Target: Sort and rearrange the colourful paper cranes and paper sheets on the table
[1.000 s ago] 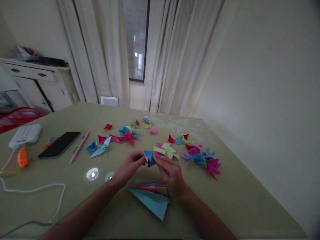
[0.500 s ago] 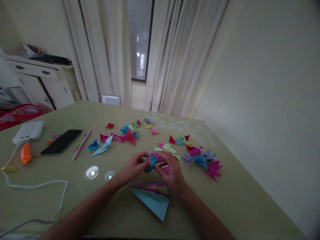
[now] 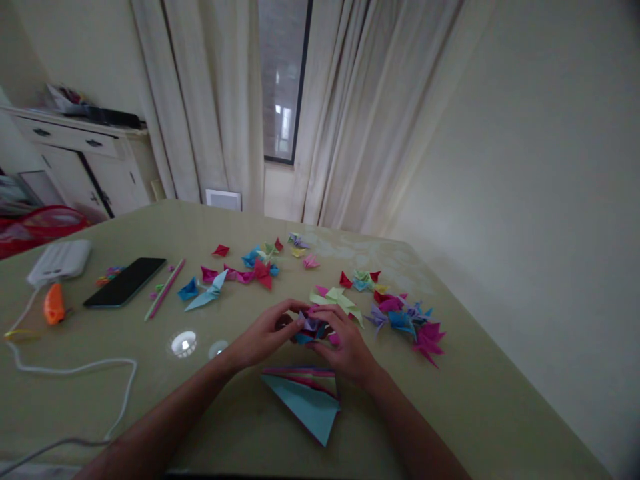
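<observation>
Between both hands is a small folded origami piece of purple, blue and pink paper, its exact shape partly covered by fingers. My left hand grips it from the left with thumb and fingers. From the right, my right hand pinches its other side. Below the hands lies a folded light-blue sheet, with pink and other coloured layers along its upper edge. Just beyond the right fingers rests a pale-green and pink origami piece.
Colourful origami pieces lie scattered at centre left, and more form a cluster at right. Further left are a pink-and-green stick, a black phone, an orange cutter, a white power bank and its cable.
The origami piece has been turned in the fingers, so more purple paper faces me and less blue shows. Both hands stay in nearly the same place.
</observation>
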`<action>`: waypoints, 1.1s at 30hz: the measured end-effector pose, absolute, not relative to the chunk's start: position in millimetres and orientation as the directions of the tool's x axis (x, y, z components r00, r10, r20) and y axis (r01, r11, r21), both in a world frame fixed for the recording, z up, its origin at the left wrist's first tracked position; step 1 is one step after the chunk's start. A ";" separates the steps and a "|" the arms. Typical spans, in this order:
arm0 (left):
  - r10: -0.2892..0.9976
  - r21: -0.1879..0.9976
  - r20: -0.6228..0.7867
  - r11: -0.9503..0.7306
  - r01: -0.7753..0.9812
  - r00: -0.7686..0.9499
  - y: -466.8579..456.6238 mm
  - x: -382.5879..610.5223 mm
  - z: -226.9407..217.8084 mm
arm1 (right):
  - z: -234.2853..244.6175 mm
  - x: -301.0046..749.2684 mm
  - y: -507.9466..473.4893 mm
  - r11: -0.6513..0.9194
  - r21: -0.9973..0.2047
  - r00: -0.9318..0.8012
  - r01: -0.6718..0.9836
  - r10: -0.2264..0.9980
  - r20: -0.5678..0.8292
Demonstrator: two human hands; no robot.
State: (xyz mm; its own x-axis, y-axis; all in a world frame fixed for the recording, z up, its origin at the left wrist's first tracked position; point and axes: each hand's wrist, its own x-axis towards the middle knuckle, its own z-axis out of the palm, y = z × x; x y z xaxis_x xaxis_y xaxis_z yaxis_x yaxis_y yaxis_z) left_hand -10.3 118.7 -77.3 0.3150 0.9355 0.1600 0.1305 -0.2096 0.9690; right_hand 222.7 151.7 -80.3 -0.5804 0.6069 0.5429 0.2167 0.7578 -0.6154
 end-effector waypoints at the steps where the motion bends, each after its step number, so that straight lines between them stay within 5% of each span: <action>1: 0.936 0.970 0.170 -0.215 0.117 0.309 118.5 -10.7 -76.5 | -79.2 223.0 151.5 0.758 -0.616 -0.576 0.215 0.608 0.547; 16: 0.875 0.940 0.341 -0.323 -0.110 0.345 117.3 -14.2 -76.8 | -72.7 228.2 150.2 0.835 -0.530 -0.486 0.150 0.529 0.696; 33: 0.812 0.831 0.449 -0.533 0.159 0.373 118.9 -25.2 -62.4 | -69.7 230.5 146.0 0.832 -0.548 -0.483 0.083 0.515 0.708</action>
State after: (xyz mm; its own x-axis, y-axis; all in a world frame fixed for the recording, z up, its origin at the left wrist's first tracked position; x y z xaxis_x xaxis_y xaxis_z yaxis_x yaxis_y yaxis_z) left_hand -25.2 118.9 -62.4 0.3732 0.8117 0.4493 0.1593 -0.5332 0.8309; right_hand 230.5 146.0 -69.7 -0.4827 0.5149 0.7085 0.0829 0.8322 -0.5483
